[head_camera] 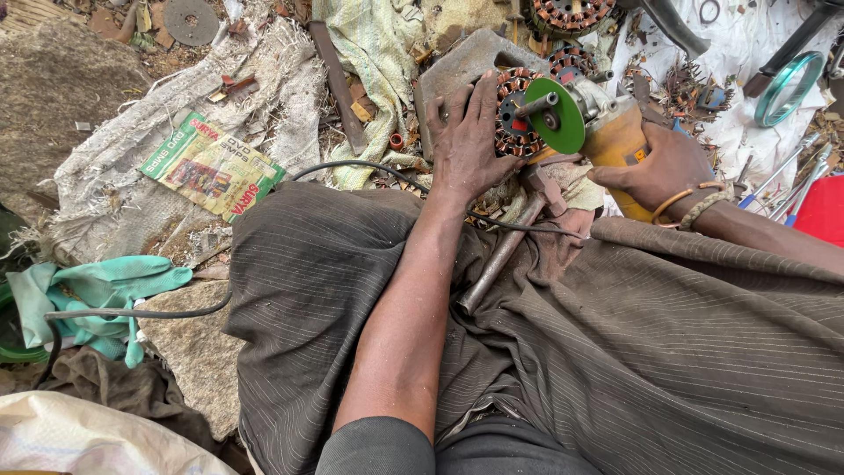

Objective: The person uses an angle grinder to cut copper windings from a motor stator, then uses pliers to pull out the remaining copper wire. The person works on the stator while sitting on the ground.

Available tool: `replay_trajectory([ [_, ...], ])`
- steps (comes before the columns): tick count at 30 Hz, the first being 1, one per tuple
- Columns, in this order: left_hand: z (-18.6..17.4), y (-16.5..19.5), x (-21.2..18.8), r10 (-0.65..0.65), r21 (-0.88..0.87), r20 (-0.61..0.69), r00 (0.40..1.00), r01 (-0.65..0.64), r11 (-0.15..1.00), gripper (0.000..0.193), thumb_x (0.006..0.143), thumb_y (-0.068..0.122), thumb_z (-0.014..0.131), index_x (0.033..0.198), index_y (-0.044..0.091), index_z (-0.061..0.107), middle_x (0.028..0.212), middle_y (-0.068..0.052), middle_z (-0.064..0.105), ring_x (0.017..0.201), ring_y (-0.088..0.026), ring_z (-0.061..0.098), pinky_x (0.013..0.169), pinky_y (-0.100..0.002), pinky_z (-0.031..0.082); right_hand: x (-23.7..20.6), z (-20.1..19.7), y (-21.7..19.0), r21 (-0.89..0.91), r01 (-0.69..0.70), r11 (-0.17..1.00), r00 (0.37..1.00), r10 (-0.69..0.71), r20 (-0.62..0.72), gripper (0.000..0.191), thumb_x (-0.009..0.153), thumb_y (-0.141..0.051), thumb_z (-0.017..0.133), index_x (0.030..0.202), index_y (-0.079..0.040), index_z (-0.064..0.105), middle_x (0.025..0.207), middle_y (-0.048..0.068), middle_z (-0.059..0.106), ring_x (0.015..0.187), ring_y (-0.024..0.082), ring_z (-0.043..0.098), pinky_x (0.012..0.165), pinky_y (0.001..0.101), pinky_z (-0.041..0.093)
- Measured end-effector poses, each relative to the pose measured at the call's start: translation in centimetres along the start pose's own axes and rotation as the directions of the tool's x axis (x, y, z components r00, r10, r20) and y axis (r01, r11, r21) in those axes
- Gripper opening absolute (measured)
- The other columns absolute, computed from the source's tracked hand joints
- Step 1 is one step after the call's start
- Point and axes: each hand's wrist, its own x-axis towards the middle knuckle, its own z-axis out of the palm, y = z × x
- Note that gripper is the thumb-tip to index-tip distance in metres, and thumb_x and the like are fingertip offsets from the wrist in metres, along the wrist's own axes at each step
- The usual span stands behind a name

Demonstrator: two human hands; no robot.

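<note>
Ground of bare dirt lies strewn with grey woven sacking [132, 167], rags and metal scrap. Left hand [466, 132], fingers spread, presses a round copper-wound motor stator [514, 114] far centre; right hand [664, 167], fingers wrapped, holds a yellow angle grinder [615, 141] with green disc [556, 114] just right.

Left hand [466, 141] splayed flat; right hand [661, 169] in closed grip

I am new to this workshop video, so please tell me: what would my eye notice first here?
First, the bright green disc of the yellow grinder, upper middle, gripped by the right hand. Beside it, the left hand presses on a copper-wound motor core lying on a grey block. A metal rod rests on the lap below.
</note>
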Motion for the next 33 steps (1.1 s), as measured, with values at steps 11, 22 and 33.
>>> replay_trajectory([
  [11, -0.6, 0.1, -0.4, 0.055, 0.042, -0.095, 0.994, -0.051, 0.998, 0.131, 0.061, 0.059, 0.091, 0.158, 0.005, 0.023, 0.161, -0.012, 0.038, 0.143, -0.033, 0.039, 0.121, -0.061, 0.01, -1.3, -0.5, -0.1, 0.067, -0.017, 0.998, 1.0, 0.016, 0.017, 0.072, 0.067, -0.058, 0.081, 0.111, -0.002, 0.073, 0.101, 0.023, 0.075, 0.093, 0.039, 0.071, 0.085, 0.0488, 0.054],
  [22, -1.3, 0.9, 0.5, 0.016, 0.014, -0.011, 1.0, -0.016, 1.0, 0.14, 0.047, 0.065, 0.094, 0.157, 0.021, 0.019, 0.157, -0.017, 0.03, 0.147, -0.04, 0.026, 0.117, -0.063, 0.01, -1.2, 0.4, 3.9, -0.024, -0.082, 0.996, 0.996, 0.081, -0.029, 0.078, 0.068, -0.069, 0.088, 0.093, 0.004, 0.072, 0.086, 0.022, 0.073, 0.078, 0.037, 0.071, 0.076, 0.046, 0.055],
  [33, -0.2, -0.1, 0.4, -0.001, -0.04, 0.033, 0.999, 0.002, 0.999, 0.147, 0.047, 0.063, 0.098, 0.159, 0.02, 0.013, 0.159, -0.013, 0.033, 0.149, -0.037, 0.025, 0.122, -0.058, 0.014, -0.6, 0.2, 1.8, 0.055, -0.03, 0.998, 0.999, 0.029, 0.023, 0.071, 0.065, -0.066, 0.086, 0.099, -0.004, 0.075, 0.089, 0.017, 0.074, 0.08, 0.033, 0.07, 0.075, 0.0455, 0.054],
])
